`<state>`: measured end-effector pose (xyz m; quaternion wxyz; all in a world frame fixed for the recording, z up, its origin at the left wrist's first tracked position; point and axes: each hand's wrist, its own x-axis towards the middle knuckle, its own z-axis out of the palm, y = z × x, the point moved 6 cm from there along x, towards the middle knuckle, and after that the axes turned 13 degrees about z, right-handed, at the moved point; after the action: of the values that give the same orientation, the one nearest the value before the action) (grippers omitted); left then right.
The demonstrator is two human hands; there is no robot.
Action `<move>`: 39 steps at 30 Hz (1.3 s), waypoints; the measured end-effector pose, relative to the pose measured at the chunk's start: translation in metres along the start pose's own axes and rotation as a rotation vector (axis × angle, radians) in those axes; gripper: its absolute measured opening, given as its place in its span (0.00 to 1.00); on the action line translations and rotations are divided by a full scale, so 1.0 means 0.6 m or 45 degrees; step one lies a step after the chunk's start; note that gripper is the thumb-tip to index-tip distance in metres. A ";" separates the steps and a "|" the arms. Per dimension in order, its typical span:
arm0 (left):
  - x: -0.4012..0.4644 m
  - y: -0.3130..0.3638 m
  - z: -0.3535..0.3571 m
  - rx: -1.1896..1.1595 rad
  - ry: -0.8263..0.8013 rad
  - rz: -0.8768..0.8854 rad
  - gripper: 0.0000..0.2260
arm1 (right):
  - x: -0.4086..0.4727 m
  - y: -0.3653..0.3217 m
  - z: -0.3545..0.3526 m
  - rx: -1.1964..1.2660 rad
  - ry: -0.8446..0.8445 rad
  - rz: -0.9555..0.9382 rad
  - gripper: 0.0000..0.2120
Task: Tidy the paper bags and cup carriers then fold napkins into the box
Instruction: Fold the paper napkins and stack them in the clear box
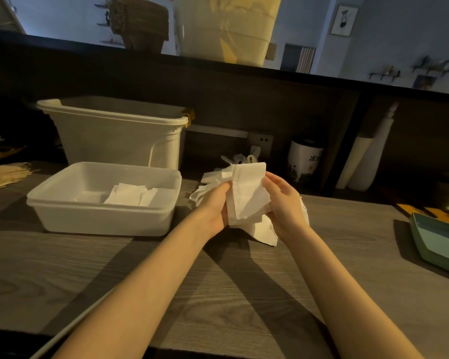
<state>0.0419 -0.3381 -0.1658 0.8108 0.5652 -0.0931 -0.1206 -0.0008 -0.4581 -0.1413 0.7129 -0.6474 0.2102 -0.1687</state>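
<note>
White napkins (246,200), long axis upright, were pinched between my left hand (214,208) and right hand (285,200); the box (101,218) lay leftward, nearer my left.

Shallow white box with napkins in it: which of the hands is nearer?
Left. The left hand grips the napkin bundle just right of the shallow white box; the right hand holds the bundle's far side, farther away.
</note>
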 end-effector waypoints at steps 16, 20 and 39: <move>-0.010 0.012 0.014 0.559 -0.240 0.239 0.14 | 0.000 -0.018 -0.020 -0.338 -0.003 -0.228 0.17; -0.016 0.013 0.022 0.498 -0.335 0.204 0.13 | 0.004 -0.023 -0.028 -0.377 0.031 -0.301 0.06; -0.024 0.006 0.028 0.198 -0.316 0.054 0.08 | 0.005 -0.035 -0.032 -0.585 0.147 -0.483 0.04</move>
<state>0.0235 -0.3475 -0.1566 0.7491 0.6050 -0.2137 -0.1647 -0.0075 -0.4781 -0.1222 0.4905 -0.8087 0.1584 -0.2835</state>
